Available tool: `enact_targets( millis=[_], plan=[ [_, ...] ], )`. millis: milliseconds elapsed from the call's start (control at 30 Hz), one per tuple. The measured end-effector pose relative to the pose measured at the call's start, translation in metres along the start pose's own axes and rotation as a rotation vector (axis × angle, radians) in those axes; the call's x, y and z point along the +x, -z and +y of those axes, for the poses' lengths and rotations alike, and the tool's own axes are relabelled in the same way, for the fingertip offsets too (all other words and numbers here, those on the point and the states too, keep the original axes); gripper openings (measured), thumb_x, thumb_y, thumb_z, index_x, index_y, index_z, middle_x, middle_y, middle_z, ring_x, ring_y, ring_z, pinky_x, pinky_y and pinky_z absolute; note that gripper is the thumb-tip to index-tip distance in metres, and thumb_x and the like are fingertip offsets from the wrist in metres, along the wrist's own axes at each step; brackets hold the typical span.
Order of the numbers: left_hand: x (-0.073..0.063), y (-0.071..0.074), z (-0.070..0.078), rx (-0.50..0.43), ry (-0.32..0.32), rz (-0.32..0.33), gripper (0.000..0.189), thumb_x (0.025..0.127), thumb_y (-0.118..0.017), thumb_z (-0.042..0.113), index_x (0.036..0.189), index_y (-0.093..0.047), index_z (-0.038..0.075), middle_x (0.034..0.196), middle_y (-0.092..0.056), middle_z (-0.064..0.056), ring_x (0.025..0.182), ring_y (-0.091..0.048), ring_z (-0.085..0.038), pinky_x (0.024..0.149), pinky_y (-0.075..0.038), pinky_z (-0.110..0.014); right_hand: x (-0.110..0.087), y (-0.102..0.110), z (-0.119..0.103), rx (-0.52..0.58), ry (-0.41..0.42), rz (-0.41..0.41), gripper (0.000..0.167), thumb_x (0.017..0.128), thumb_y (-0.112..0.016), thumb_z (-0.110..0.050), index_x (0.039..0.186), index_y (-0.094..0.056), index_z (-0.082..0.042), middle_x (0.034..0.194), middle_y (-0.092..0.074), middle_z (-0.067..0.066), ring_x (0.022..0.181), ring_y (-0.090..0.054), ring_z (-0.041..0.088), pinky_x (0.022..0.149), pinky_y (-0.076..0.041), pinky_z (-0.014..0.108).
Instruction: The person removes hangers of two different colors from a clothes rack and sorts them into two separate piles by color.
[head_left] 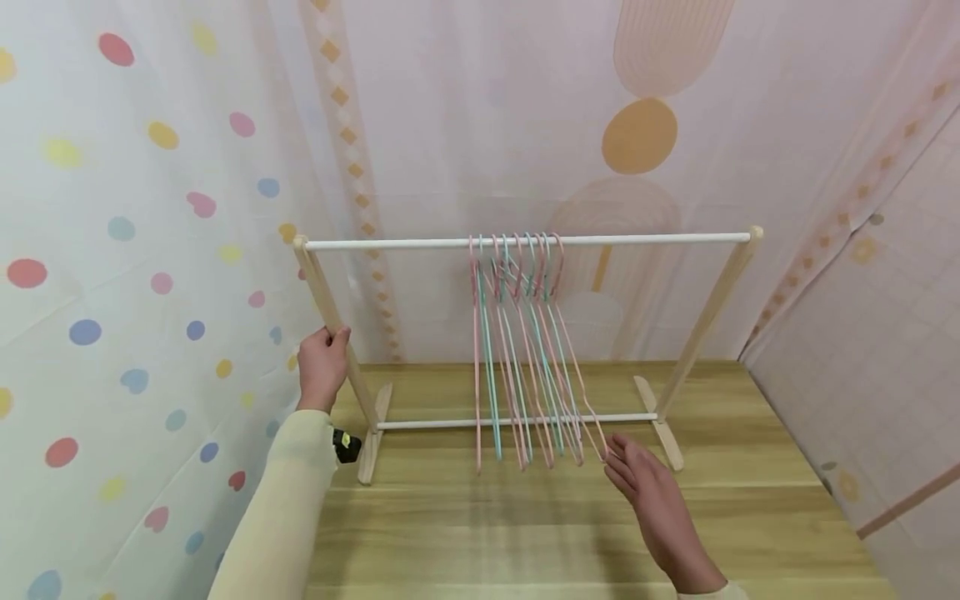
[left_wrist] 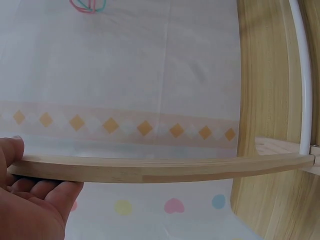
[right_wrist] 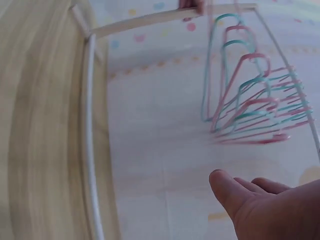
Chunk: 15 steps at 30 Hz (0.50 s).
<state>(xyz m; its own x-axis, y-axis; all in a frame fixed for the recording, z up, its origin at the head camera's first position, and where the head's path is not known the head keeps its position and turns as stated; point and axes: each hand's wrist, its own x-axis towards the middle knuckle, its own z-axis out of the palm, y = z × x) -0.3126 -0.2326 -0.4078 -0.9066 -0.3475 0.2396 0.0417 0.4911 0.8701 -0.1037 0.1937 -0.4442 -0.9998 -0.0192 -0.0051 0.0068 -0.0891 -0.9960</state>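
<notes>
A small clothes rack with a white top rail [head_left: 652, 239] stands upright, and several pink and teal hangers [head_left: 477, 375] hang bunched near the middle of that rail. My left hand [head_left: 322, 367] grips the rack's left wooden post [head_left: 321, 287], thumb on one side and curled fingers on the other, as the left wrist view also shows. My right hand [head_left: 660, 508] is extended with straight fingers and holds nothing. Its fingertips are at the lower corner of the rightmost pink hanger [head_left: 573, 354]; whether they touch it I cannot tell. The right wrist view is blurred around the hangers [right_wrist: 250, 102].
The rack's right post [head_left: 708, 329] and the wooden feet [head_left: 660, 425] rest on a wood-grain surface [head_left: 450, 542]. A white lower bar [head_left: 427, 424] joins the posts. Patterned curtains [head_left: 465, 125] enclose the back and sides, with the dotted one [head_left: 135, 333] close to my left arm.
</notes>
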Motion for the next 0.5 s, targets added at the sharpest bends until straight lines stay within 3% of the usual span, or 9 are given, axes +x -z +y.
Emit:
enact_targets(
  millis=[300,500],
  plan=[
    [-0.003,0.000,-0.002,0.000,-0.005,-0.018,0.038,0.104,-0.047,0.029,0.102,-0.063,-0.005,0.091,-0.058,-0.020,0.075,-0.050,-0.026,0.062,-0.043,-0.031,0.013,-0.013,-0.015,0.007,0.029,0.019,0.065,0.104,-0.043,-0.042,0.146,-0.031,0.007,0.151,-0.030,0.019,0.134,-0.038,0.027,0.101,-0.036,0.028],
    [-0.005,0.002,-0.001,0.002,-0.027,-0.014,0.034,0.104,-0.048,0.026,0.098,-0.062,-0.005,0.083,-0.054,-0.017,0.071,-0.048,-0.027,0.061,-0.042,-0.034,0.020,-0.023,-0.019,-0.012,0.038,0.052,0.056,0.103,-0.049,-0.035,0.143,-0.038,0.003,0.145,-0.042,0.017,0.130,-0.044,0.027,0.101,-0.037,0.035]
  ],
)
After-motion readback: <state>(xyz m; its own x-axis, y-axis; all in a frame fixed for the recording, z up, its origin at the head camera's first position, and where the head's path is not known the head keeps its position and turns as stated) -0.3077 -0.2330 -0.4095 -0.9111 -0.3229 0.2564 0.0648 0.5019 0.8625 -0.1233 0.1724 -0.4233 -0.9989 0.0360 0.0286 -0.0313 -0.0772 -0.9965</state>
